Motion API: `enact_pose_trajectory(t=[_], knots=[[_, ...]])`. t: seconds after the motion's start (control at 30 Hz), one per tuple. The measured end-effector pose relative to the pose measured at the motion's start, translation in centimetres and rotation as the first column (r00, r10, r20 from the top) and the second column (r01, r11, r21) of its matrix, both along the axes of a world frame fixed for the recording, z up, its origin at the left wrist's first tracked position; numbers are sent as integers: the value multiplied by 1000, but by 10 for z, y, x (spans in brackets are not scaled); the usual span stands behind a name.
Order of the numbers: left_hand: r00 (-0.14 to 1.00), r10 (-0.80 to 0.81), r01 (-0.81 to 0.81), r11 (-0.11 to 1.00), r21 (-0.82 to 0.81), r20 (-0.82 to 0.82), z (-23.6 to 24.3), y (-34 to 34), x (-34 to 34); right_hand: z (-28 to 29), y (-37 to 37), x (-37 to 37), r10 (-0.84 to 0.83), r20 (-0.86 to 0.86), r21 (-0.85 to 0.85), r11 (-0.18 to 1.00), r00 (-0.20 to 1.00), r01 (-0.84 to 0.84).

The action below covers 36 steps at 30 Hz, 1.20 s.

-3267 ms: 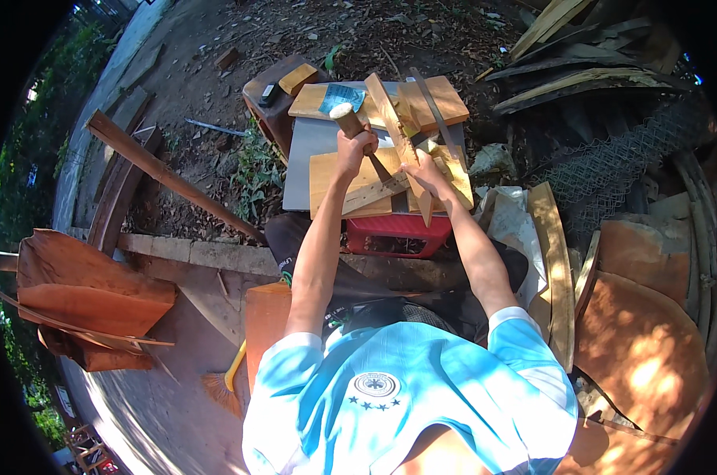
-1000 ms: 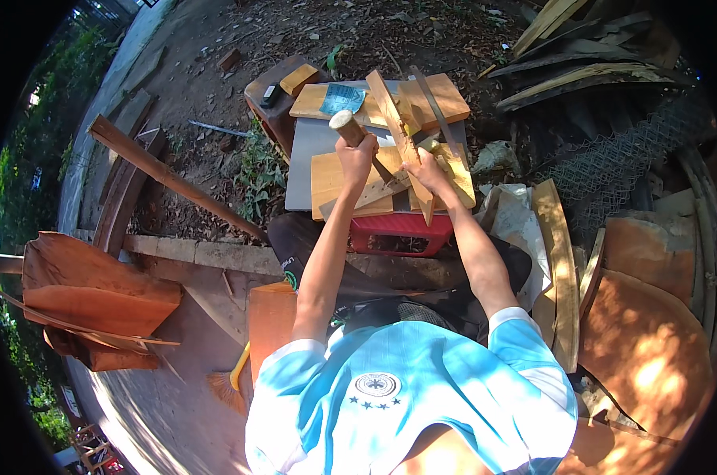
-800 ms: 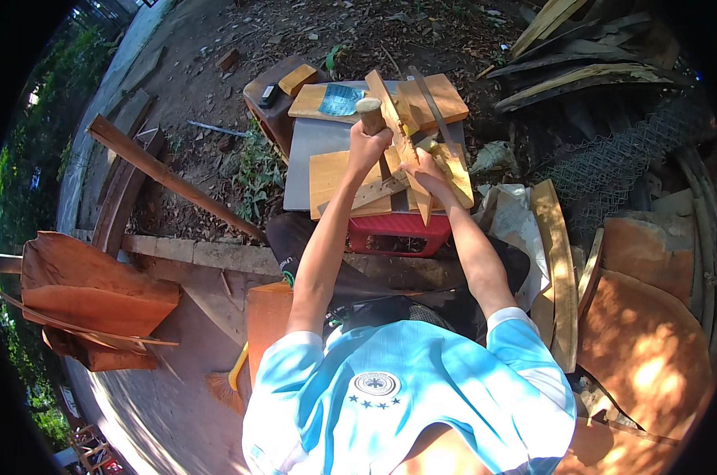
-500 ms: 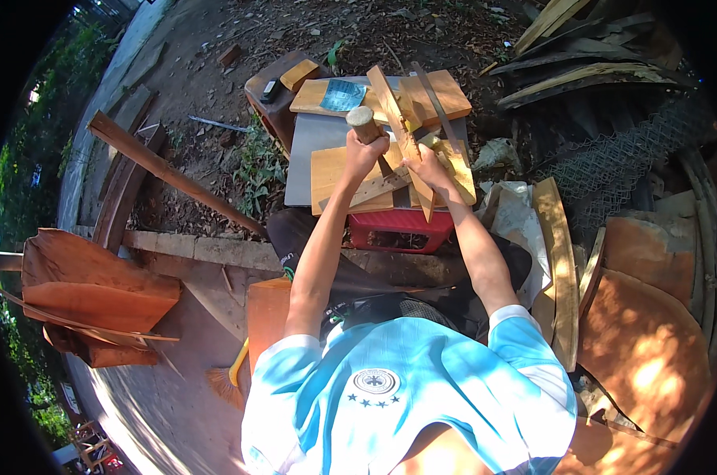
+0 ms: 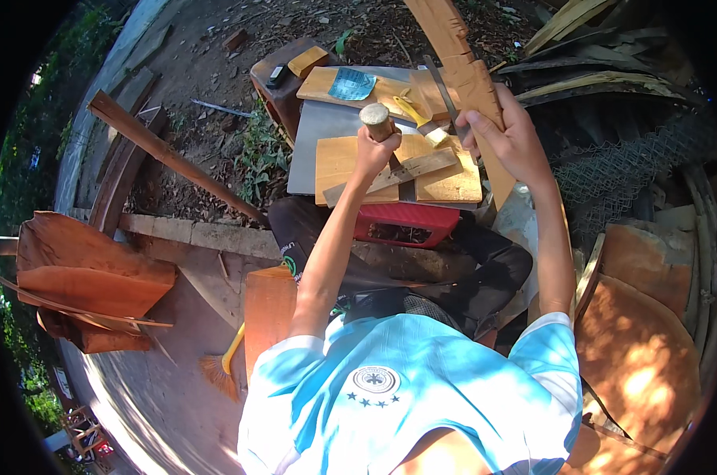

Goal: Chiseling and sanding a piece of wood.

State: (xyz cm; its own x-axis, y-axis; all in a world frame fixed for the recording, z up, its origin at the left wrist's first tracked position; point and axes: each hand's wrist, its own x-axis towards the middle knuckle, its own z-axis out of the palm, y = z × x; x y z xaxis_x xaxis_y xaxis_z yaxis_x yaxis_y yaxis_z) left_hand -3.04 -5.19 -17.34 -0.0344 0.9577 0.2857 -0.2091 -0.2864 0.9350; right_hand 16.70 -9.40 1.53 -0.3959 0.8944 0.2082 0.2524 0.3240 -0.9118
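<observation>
My left hand (image 5: 376,154) is closed around the round wooden handle (image 5: 376,119) of an upright tool that looks like a chisel; its dark lower part is mostly hidden. Below that hand, a thin wooden strip (image 5: 431,166) lies across a light board (image 5: 346,162) on the grey tabletop (image 5: 304,150). My right hand (image 5: 510,138) grips a long notched piece of wood (image 5: 460,59), raised above the table's right side, with its pointed end downward. A yellow-handled paintbrush (image 5: 418,117) and a narrow metal strip (image 5: 440,83) lie between my hands.
Behind them lies another board (image 5: 319,81) with a teal paper (image 5: 352,84) on it. A red plastic stool (image 5: 422,228) sits under the near edge. A long wooden pole (image 5: 176,166) leans at left; wire mesh (image 5: 612,166) and wood scraps (image 5: 604,87) are piled at right.
My right hand has lifted the notched wood up and right, away from the table, uncovering the paintbrush. The left hand stays over the table, still gripping the tool.
</observation>
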Motion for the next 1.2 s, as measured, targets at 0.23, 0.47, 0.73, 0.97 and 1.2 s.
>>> enact_pose_trajectory(t=[0.23,0.47,0.73,0.97,1.2], knots=[[1000,-7,7,1000,-7,7,11,-5,8,-19,-22,1,148,509,2,985,848,-173],[999,-4,4,1000,-15,52,6,-4,3,51,-37,-20,25,255,-3,1000,967,-25],[1000,-8,8,1000,-27,5,6,-5,7,15,-29,-19,148,650,-46,987,746,-156],[1000,1,-1,1000,-9,-6,0,-7,-4,76,-35,-43,14,-111,446,894,994,37],[931,-102,54,988,143,351,-28,2,10,-4,-37,-23,202,657,92,935,726,-344]])
